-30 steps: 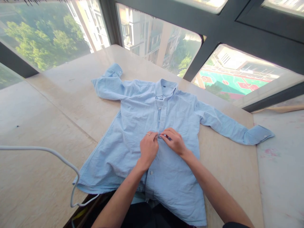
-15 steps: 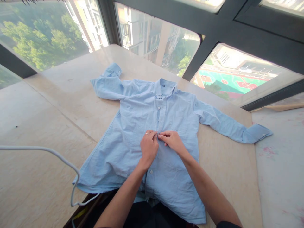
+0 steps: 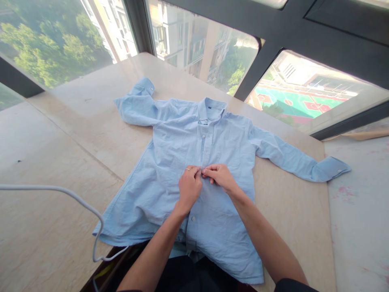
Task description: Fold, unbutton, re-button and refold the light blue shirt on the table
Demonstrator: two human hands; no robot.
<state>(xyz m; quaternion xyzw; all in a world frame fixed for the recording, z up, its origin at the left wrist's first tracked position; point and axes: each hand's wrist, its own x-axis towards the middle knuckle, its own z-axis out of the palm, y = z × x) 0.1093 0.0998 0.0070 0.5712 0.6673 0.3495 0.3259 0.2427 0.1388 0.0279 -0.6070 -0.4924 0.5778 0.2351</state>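
Observation:
A light blue button-up shirt (image 3: 173, 150) lies spread face up, its collar away from me and both sleeves out to the sides. My left hand (image 3: 190, 184), with a ring on one finger, pinches the front placket at mid-chest. Right beside it, my right hand (image 3: 220, 175) pinches the same spot, fingertips nearly touching the left ones. The bit of cloth or button between the fingers is hidden. One white button (image 3: 193, 219) shows below my hands, and another (image 3: 203, 136) shows above them near the collar.
The shirt rests on a beige stone-like ledge (image 3: 75, 170) beneath dark-framed windows (image 3: 261, 52). A white cable (image 3: 60, 190) curves in from the left toward the shirt's hem. At the right stands a pale wall with a floral pattern (image 3: 358, 211).
Both hands keep their pinch at the same place on the placket, with only slight finger movement. The whole view has shifted a little; the shirt lies as before.

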